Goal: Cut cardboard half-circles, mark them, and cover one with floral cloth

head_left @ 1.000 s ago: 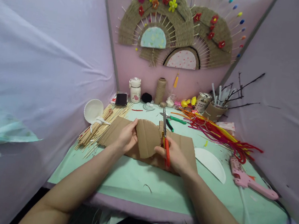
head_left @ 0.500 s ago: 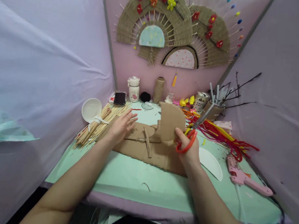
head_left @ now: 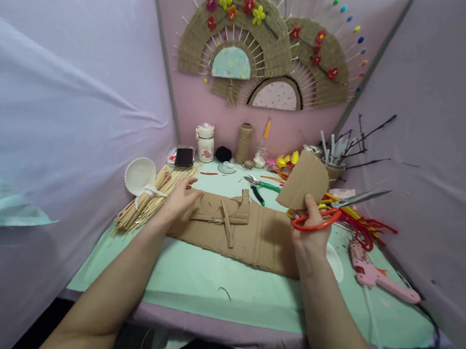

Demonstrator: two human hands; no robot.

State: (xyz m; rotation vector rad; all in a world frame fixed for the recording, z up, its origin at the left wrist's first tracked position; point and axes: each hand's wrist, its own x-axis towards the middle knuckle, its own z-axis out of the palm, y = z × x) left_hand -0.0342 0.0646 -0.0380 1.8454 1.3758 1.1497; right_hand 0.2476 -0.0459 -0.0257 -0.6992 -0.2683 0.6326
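My right hand (head_left: 309,227) is closed on red-handled scissors (head_left: 340,208), whose blades point right. The same hand pinches a cut, rounded piece of cardboard (head_left: 304,181) and holds it upright above the table. My left hand (head_left: 180,199) lies flat with fingers spread on the left end of a large brown cardboard sheet (head_left: 251,237). That sheet rests on the mint-green table (head_left: 205,282) and has loose cut strips on it.
A bundle of wooden skewers (head_left: 151,199) and a white paper plate (head_left: 139,174) lie left. Green pliers (head_left: 263,186), red and yellow pipe cleaners (head_left: 361,221), a pink glue gun (head_left: 372,272), a twine spool (head_left: 244,142) and jars sit behind and right.
The scissors finished cutting the cardboard. My right hand lifted the cut piece and scissors up and to the right. My left hand let go of the fold and flattened on the sheet.
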